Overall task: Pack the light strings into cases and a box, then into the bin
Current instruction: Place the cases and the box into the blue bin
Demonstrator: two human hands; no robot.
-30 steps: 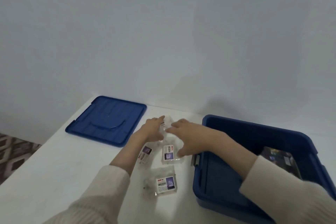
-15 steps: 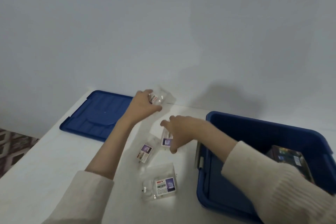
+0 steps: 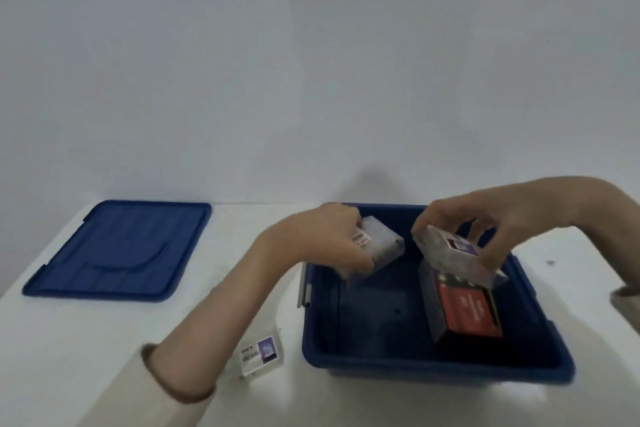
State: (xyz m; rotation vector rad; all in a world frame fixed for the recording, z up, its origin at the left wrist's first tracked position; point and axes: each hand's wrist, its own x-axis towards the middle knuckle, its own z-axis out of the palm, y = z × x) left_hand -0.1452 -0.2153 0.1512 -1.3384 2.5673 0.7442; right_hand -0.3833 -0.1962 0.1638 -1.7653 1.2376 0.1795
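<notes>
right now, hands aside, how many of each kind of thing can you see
clear cases: 3 in view
red box: 1
blue bin: 1
blue lid: 1
total: 6

The light is dim, cool and even, leaving the wall a flat blue-grey. A soft shadow sits on it just above and between the left grip and right grip. The white desk is brightest, with pale sheen well below the left grip. Motion blur smears both grips, the clear case in the left and the second case in the right. Far left of the left grip, the lid bows with wide-angle distortion.
</notes>
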